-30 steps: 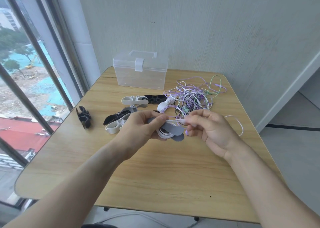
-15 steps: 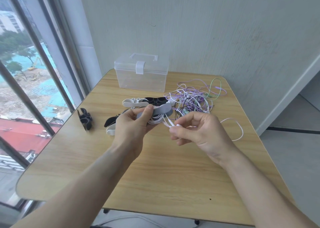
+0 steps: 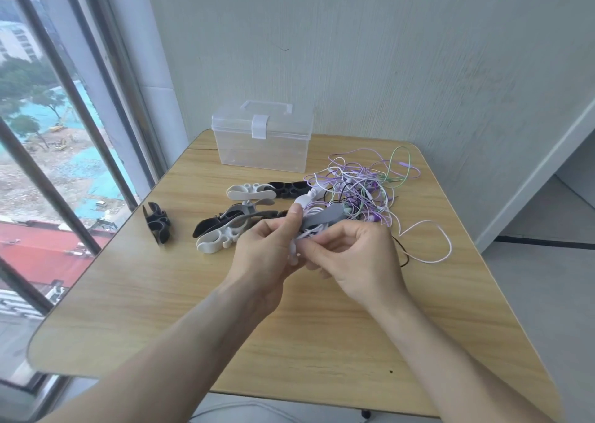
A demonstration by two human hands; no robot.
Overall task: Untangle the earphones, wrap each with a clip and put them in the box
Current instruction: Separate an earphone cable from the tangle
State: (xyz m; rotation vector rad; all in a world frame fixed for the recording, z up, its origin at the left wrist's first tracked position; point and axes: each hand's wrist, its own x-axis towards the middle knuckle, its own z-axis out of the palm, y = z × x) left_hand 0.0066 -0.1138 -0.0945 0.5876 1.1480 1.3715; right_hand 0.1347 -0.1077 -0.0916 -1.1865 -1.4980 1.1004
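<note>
From my head camera: my left hand (image 3: 264, 255) grips the grey clip (image 3: 322, 218) with white earphone cord wound in it, held above the worktop (image 3: 161, 294). My right hand (image 3: 357, 258) pinches that cord. The tangled earphones (image 3: 360, 187) lie beyond, beside the closed box (image 3: 262, 139).

My right hand (image 3: 357, 255), which half a second ago pulls the white cord (image 3: 307, 232) out to the side, is now back against my left hand (image 3: 267, 252), its fingers (image 3: 317, 245) pinching the cord right beside the grey clip (image 3: 322, 218). The clip now tilts up toward the tangle.
</note>
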